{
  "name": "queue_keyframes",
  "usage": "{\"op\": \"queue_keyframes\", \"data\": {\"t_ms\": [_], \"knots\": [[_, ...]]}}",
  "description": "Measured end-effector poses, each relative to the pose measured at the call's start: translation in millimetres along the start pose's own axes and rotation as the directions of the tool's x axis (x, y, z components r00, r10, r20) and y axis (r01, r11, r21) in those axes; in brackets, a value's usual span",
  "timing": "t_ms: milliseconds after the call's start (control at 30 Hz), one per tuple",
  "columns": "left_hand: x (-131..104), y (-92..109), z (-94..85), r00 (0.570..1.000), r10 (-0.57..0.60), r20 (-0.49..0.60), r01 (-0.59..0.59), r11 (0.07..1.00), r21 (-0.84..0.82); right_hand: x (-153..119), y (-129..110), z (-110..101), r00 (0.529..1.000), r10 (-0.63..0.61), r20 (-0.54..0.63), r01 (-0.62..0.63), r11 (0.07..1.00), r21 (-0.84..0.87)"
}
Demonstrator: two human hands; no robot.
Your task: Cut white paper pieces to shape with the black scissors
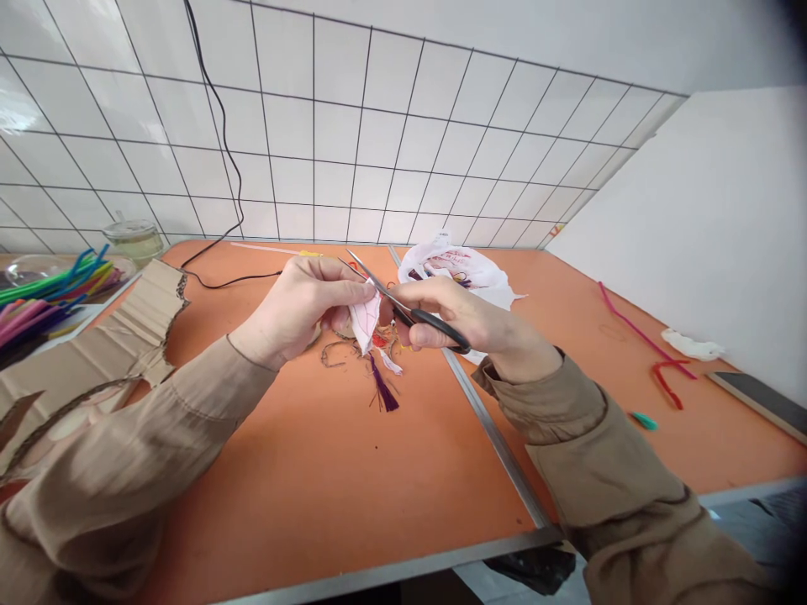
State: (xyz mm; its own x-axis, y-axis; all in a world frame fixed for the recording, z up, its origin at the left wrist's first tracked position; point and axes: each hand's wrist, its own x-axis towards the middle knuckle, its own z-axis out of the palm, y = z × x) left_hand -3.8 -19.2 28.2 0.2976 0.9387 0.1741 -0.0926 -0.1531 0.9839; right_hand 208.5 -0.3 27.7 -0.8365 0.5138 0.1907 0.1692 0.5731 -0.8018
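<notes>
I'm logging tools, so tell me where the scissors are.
In the head view, near the centre, the scissors are in the right hand, beside the pink-lined white piece in the left hand.

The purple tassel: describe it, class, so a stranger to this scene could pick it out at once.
Find the orange table, then the left hand pinching a white piece. Just below that piece in the picture is the purple tassel, its dark, fanned-out threads setting it apart from the pale scrap beside it.

Place: apparently your small craft workspace
Wall [340, 130]: white-tiled, facing you
Table [315, 479]: orange, with cut cardboard [135, 315] and coloured pipe cleaners [54, 290]
Scissors [435, 323]: black-handled, in your right hand [463, 309]
</notes>
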Motion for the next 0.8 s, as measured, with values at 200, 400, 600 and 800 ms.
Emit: {"op": "queue_keyframes", "data": {"t_ms": [200, 400, 600, 800], "knots": [[0.1, -0.3, -0.3, 0.999, 0.014, 0.029, -0.014, 1.000, -0.010, -0.4, -1.7, 0.8, 0.999, 0.032, 0.002, -0.032, 0.999, 0.035], [0.6, -1.7, -1.8, 0.999, 0.022, 0.031, -0.021, 0.999, -0.033, -2.7, -2.6, -0.8, 0.994, 0.114, 0.003, -0.114, 0.993, 0.020], [0.9, -1.2, -1.8, 0.999, 0.017, 0.033, -0.017, 1.000, -0.014, -0.8, -2.0, -1.7, 1.000, 0.010, 0.012, -0.010, 0.999, -0.037], [-0.6, 1.4, 0.6, 1.000, -0.009, 0.008, 0.009, 1.000, 0.008, -0.2, -0.3, -3.5, 0.999, -0.027, 0.027, 0.031, 0.987, -0.156]]}}
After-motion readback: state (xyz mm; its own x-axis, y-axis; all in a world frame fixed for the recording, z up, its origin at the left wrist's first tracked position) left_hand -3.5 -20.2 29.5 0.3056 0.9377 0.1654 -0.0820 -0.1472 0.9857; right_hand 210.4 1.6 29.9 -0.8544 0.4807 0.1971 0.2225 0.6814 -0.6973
